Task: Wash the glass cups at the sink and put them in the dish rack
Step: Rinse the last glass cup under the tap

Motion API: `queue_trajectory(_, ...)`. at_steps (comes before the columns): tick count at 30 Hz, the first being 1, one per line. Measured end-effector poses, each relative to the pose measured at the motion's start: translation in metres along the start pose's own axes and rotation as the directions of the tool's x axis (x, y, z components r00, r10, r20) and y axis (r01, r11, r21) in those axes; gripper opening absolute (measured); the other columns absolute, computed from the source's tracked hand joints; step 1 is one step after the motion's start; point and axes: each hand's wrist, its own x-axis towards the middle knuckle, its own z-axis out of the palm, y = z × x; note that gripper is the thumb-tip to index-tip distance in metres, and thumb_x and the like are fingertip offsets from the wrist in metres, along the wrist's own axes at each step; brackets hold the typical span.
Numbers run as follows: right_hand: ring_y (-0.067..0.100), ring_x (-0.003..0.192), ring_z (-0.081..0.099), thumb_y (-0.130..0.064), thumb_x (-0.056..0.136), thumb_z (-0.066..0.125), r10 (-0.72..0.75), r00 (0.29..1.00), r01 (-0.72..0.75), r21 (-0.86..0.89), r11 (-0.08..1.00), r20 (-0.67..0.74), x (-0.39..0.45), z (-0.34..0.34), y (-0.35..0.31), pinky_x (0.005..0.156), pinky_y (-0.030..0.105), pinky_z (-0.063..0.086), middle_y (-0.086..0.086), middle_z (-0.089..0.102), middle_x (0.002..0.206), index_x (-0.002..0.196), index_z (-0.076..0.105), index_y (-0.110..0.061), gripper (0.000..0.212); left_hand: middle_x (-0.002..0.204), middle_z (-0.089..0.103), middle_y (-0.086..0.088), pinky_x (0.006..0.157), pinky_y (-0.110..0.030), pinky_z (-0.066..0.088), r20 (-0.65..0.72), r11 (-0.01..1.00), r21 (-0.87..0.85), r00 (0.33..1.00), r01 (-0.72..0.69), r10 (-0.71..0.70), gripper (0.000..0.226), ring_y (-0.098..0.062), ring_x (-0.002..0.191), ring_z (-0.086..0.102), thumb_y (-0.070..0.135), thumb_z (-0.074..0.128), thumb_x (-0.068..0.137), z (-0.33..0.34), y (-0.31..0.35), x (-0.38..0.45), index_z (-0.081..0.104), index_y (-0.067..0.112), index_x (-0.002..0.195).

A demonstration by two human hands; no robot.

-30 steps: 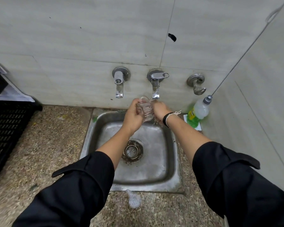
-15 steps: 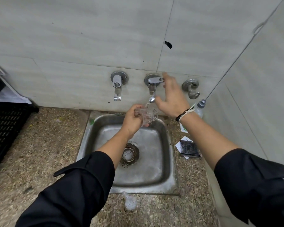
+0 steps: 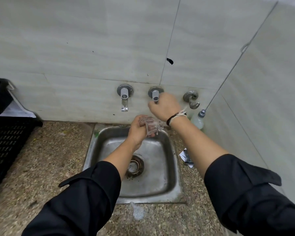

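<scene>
Nearest: patch of white soap foam (image 3: 138,212) on the speckled stone counter (image 3: 46,160) right at the front lip of the square stainless steel sink (image 3: 174,178). Wet counter plus foam means slip risk for anything set down there.

Mid: left hand (image 3: 137,129) over the back half of the sink, fingers curled round the clear ribbed glass cup (image 3: 152,127). Cup sits on the right side of that hand, tilted, sticking out past the fingers toward the right wrist. One-handed grip on wet, possibly soapy glass, so my guess is the main risk is it sliding out and hitting the steel basin or the round metal drain (image 3: 134,166) below. Can't tell if any suds remain inside; if yes, racking it now means a dirty cup.

Further back: right hand (image 3: 163,105) is off the cup, up at the middle chrome wall tap (image 3: 155,94), fingertips closed on its handle from below. Cup just under and left of that wrist, not touching as far as I can see. No water stream visible. Risk: attention split between tap and cup.

Far left: black perforated plastic dish rack (image 3: 5,143), well apart from the cup. The carry crosses open counter, so drips and a knock on the rack edge are plausible. The chrome tap on the left (image 3: 124,97) is untouched.
</scene>
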Motion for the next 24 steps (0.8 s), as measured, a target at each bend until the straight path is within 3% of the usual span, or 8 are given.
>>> queue_trajectory(3,0.034,0.088,0.065,-0.043,0.092,0.054,0.215,0.977,-0.206,0.276,0.939,-0.003,-0.019,-0.003,0.023,0.069,0.034,0.047,0.011,0.071,0.085,0.086,0.068,-0.009,0.037,0.114,0.072,-0.017,0.065,-0.038,0.060,0.019,0.997,-0.062,0.999,0.038,-0.037,0.041,-0.028,0.085,0.074,-0.003,0.072,0.091,-0.002,0.008,-0.014,0.050,0.014,0.121)
queue_trajectory(5,0.030,0.100,0.066,-0.054,0.092,0.056,0.332,0.914,-0.398,0.349,0.848,0.234,-0.038,0.006,0.030,0.085,0.037,0.054,0.008,0.068,0.110,0.115,0.065,-0.015,0.046,0.118,0.070,-0.017,0.067,-0.037,0.060,0.049,0.992,-0.110,0.997,0.057,-0.052,0.039,-0.028,0.088,0.075,-0.001,0.064,0.098,-0.005,0.014,-0.022,0.042,0.013,0.127)
queue_trajectory(7,0.026,0.081,0.068,-0.052,0.095,0.058,0.309,0.762,-0.626,0.526,0.576,0.569,-0.055,0.016,0.025,0.074,0.037,0.060,0.011,0.068,0.105,0.118,0.060,-0.017,0.042,0.120,0.068,-0.018,0.070,-0.041,0.061,0.070,0.993,-0.105,0.996,0.054,-0.047,0.031,-0.030,0.090,0.073,0.006,0.053,0.105,-0.006,0.019,-0.030,0.035,0.013,0.130)
queue_trajectory(8,0.023,0.068,0.066,-0.046,0.096,0.059,0.265,0.743,-0.658,0.596,0.461,0.615,-0.059,0.018,0.022,0.064,0.033,0.059,0.014,0.068,0.097,0.117,0.061,-0.015,0.037,0.119,0.067,-0.017,0.073,-0.044,0.061,0.076,0.996,-0.078,0.996,0.044,-0.038,0.030,-0.030,0.090,0.072,0.007,0.049,0.107,-0.007,0.022,-0.035,0.032,0.011,0.131)
queue_trajectory(10,0.020,0.056,0.059,-0.032,0.096,0.061,0.253,0.787,-0.615,0.686,0.389,0.562,-0.062,0.019,0.019,0.051,0.027,0.056,0.016,0.066,0.088,0.118,0.062,-0.006,0.033,0.115,0.064,-0.013,0.077,-0.041,0.058,0.096,0.998,0.061,0.995,-0.009,0.004,0.036,-0.023,0.089,0.067,0.004,0.053,0.104,-0.011,0.027,-0.041,0.031,0.011,0.132)
queue_trajectory(14,0.020,0.048,0.056,-0.021,0.097,0.063,0.269,0.868,-0.496,0.701,0.512,0.418,-0.072,0.008,0.005,0.046,0.028,0.051,0.011,0.063,0.074,0.098,0.061,-0.007,0.014,0.119,0.068,-0.002,0.095,-0.039,0.054,0.262,0.905,0.412,0.965,-0.103,-0.010,0.040,-0.019,0.110,0.065,0.025,0.071,0.097,-0.039,0.042,-0.047,0.050,0.021,0.130)
queue_trajectory(19,0.016,0.045,0.064,-0.030,0.094,0.067,0.255,0.947,-0.316,0.430,0.846,0.195,-0.085,-0.011,-0.006,0.042,0.018,0.046,0.003,0.069,0.065,0.092,0.063,-0.014,0.017,0.102,0.064,0.000,0.072,-0.031,0.048,0.230,0.845,0.527,0.973,-0.097,-0.032,0.018,-0.018,0.092,0.060,0.023,0.071,0.096,-0.071,0.074,-0.059,0.063,0.020,0.112)
queue_trajectory(24,0.025,0.071,0.071,-0.040,0.090,0.067,0.151,0.977,-0.183,0.220,0.958,0.153,-0.089,-0.025,-0.021,0.073,0.037,0.058,0.007,0.073,0.082,0.096,0.064,-0.014,0.027,0.095,0.058,-0.004,0.062,-0.024,0.050,0.166,0.827,0.541,0.983,-0.152,0.073,0.016,-0.015,0.077,0.058,0.009,0.062,0.099,-0.088,0.107,-0.082,0.062,0.013,0.114)
